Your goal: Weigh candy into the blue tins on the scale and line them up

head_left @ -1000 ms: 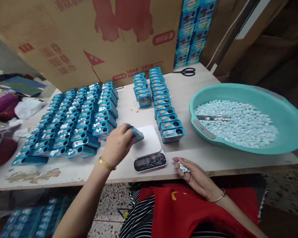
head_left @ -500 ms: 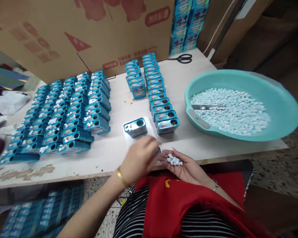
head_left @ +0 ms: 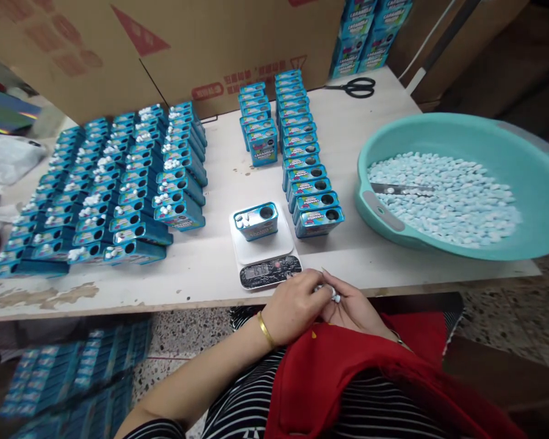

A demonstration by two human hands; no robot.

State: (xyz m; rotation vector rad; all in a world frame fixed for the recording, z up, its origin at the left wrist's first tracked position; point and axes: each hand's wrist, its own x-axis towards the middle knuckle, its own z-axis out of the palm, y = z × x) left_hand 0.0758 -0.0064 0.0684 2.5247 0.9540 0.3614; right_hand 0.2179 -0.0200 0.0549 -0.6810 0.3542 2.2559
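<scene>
The blue tin (head_left: 257, 228) stands on the scale (head_left: 281, 242) as before, but the left hand (head_left: 297, 305) has moved from above the display (head_left: 261, 269) into the loosely cupped, upturned right hand (head_left: 357, 308). The left fingers (head_left: 315, 280) bend over white pellets (head_left: 335, 297); I cannot tell whether they pinch any. Rows of tins (head_left: 135, 177) and a teal basin (head_left: 537, 192) share the worn white table (head_left: 217, 259); a printed carton (head_left: 219, 39) stands behind.

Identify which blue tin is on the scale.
The lone tin on the white scale, with white candies on top; the others are grouped in rows or stacks.
</scene>
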